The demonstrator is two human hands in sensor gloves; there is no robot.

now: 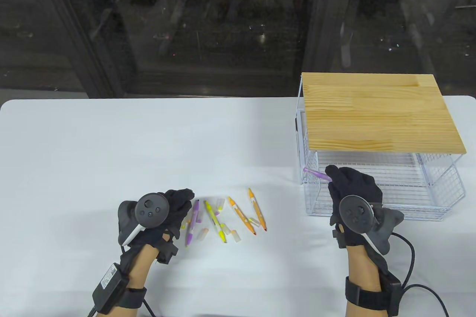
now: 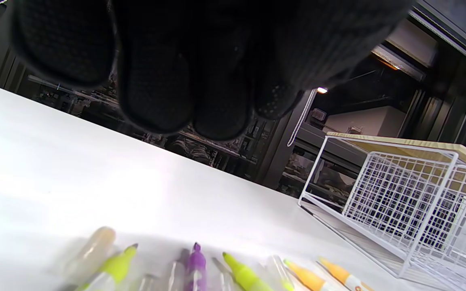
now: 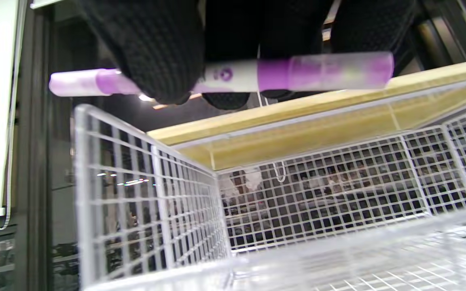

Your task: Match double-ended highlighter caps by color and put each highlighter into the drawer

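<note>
1. The left hand (image 1: 174,205) hangs over the white counter (image 1: 111,146), well left of the wire drawer (image 1: 372,198); its fingers are loosely curled and hold nothing.
2. Just right of that hand, still well left of the drawer, loose highlighters lie in a cluster: a purple one (image 1: 192,227), a yellow-green one (image 1: 215,220) and two orange ones (image 1: 250,214), with several clear caps (image 1: 202,234) among them.
3. The right hand (image 1: 353,187) is above the drawer's left front corner, pinching a capped purple highlighter (image 3: 257,74) held level over the open basket.
4. The drawer is pulled out from under a wooden top (image 1: 379,112).
</note>
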